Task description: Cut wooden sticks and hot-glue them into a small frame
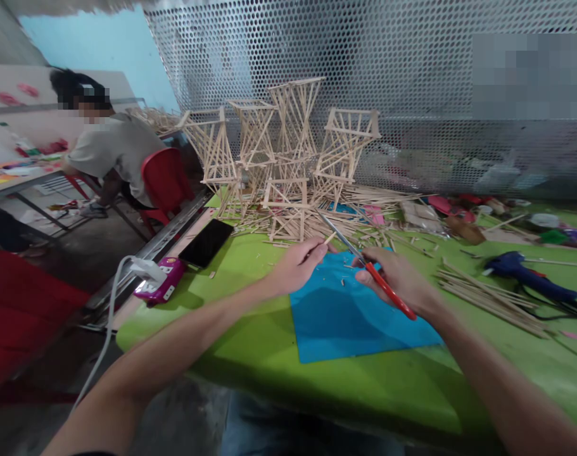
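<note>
Between the fingers of my left hand (300, 263) is a short wooden stick (330, 239), its tip pointing up and right. My right hand (397, 278) grips a pair of scissors (390, 291) with red handles; the metal blades point up and left, close to the stick. Whether the blades touch the stick I cannot tell. Beneath both hands lies a blue sheet (326, 329) with small wood scraps on it. Just beyond stand several lattice structures built of thin sticks (295, 120), above a heap of loose sticks (355, 225).
A dark phone (207, 244) and a purple power strip (159, 282) with a white plug lie at left. On the right are a bundle of sticks (492, 297) and a blue glue gun (530, 275). Perforated metal mesh (412, 69) rises behind. Another person (117, 149) sits at far left.
</note>
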`<state>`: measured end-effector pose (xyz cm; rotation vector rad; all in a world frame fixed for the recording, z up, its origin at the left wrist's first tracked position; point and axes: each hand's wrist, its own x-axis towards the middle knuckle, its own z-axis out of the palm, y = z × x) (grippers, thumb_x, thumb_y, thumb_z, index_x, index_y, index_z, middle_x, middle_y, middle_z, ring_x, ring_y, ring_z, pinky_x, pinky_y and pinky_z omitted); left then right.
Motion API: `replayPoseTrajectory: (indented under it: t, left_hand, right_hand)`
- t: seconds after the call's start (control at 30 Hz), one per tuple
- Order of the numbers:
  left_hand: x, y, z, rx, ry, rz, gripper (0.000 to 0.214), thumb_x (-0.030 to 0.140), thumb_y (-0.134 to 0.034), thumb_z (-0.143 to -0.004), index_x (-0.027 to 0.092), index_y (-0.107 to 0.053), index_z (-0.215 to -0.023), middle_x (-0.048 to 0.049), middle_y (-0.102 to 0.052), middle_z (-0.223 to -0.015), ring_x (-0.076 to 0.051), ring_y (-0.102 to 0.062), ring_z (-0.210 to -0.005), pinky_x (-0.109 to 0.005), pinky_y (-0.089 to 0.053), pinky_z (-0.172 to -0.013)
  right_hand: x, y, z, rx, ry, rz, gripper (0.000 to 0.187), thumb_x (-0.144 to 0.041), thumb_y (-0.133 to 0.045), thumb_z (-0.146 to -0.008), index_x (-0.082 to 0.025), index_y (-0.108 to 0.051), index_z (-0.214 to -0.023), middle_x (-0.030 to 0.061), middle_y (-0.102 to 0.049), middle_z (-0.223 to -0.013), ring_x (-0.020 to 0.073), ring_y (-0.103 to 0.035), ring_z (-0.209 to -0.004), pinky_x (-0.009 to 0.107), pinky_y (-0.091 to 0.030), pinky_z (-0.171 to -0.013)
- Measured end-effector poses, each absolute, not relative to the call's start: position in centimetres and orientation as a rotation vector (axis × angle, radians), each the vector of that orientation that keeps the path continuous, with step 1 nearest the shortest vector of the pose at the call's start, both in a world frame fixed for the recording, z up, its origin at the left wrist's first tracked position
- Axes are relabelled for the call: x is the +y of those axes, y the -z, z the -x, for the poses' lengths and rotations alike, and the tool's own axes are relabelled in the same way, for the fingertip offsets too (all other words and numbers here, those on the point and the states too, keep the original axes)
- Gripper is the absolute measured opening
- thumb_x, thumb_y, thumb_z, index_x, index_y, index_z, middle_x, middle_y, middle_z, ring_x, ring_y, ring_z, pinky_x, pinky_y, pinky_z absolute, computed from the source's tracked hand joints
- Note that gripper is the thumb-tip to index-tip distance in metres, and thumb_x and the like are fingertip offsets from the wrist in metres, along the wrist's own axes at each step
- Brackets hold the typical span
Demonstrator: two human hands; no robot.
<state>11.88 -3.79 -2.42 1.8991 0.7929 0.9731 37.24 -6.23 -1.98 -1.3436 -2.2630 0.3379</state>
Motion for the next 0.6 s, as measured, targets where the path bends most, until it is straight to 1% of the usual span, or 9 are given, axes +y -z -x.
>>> replayPoseTrajectory:
  t: [0.13,0.2,0.23,0.3,0.37,0.47,0.6]
  left_hand:
    - [-4.3,2.5,-12.2,0.678,-0.927,-1.582,0.037,0.048,-0.046,-0.105,0.016,-0.062,-0.116,0.0058,-0.038,-0.067,-0.008,-0.033,-0.052,-0.02,-0.028,-0.046]
    - [-4.2,2.5,-12.2,0.621,-0.856,-1.467,0.037,0.05,-0.048,-0.104,0.017,-0.06,-0.115,0.0065,-0.037,-0.067,-0.007,-0.03,-0.049,-0.018,-0.025,-0.042]
    - [-4.2,2.5,-12.2,0.595,-0.814,-1.434,0.037,0.051,-0.05,-0.103,0.018,-0.06,-0.113,0.0062,-0.038,-0.067,-0.007,-0.031,-0.049,-0.018,-0.026,-0.04]
    - [-4.0,2.5,-12.1,0.558,-0.746,-1.406,0.037,0.052,-0.052,-0.101,0.017,-0.061,-0.11,0.0047,-0.044,-0.069,-0.007,-0.034,-0.049,-0.018,-0.03,-0.038]
    - [-3.8,2.6,-12.0,0.548,-0.726,-1.401,0.037,0.052,-0.052,-0.101,0.017,-0.062,-0.109,0.0043,-0.046,-0.069,-0.007,-0.032,-0.047,-0.017,-0.028,-0.037]
    - [-3.7,2.6,-12.0,0.572,-0.756,-1.392,0.038,0.053,-0.051,-0.101,0.017,-0.063,-0.108,0.0059,-0.041,-0.066,-0.005,-0.024,-0.044,-0.016,-0.02,-0.037]
    - [-3.7,2.7,-12.1,0.599,-0.816,-1.383,0.04,0.054,-0.055,-0.1,0.015,-0.064,-0.103,0.0077,-0.031,-0.062,-0.005,-0.023,-0.045,-0.017,-0.019,-0.038]
  right_hand:
    - [-6.2,2.0,-37.5,-2.314,-0.299,1.302,0.043,-0.066,-0.058,-0.09,-0.023,-0.057,-0.086,0.0078,-0.063,-0.082,0.0232,-0.056,-0.071,0.034,-0.041,-0.065]
    - [-6.2,2.1,-37.5,-2.335,-0.3,1.286,0.045,-0.068,-0.057,-0.09,-0.023,-0.056,-0.085,0.007,-0.062,-0.081,0.022,-0.055,-0.07,0.033,-0.039,-0.064]
    - [-6.2,2.1,-37.5,-2.349,-0.312,1.283,0.046,-0.068,-0.056,-0.091,-0.022,-0.055,-0.085,0.0065,-0.062,-0.08,0.0214,-0.055,-0.069,0.032,-0.038,-0.063]
    - [-6.4,2.1,-37.4,-2.375,-0.348,1.292,0.046,-0.067,-0.054,-0.092,-0.022,-0.056,-0.084,0.0054,-0.063,-0.077,0.0203,-0.054,-0.066,0.031,-0.036,-0.061]
    - [-6.6,1.9,-37.2,-2.383,-0.378,1.322,0.044,-0.065,-0.055,-0.093,-0.022,-0.058,-0.085,0.0046,-0.064,-0.074,0.0199,-0.054,-0.063,0.031,-0.034,-0.06]
    - [-6.9,1.6,-36.8,-2.353,-0.375,1.392,0.038,-0.06,-0.058,-0.093,-0.023,-0.06,-0.086,0.0047,-0.067,-0.074,0.0206,-0.057,-0.062,0.031,-0.032,-0.059]
    - [-7.0,1.4,-36.5,-2.306,-0.308,1.467,0.032,-0.055,-0.062,-0.09,-0.023,-0.06,-0.087,0.0056,-0.069,-0.077,0.0217,-0.059,-0.064,0.031,-0.032,-0.059]
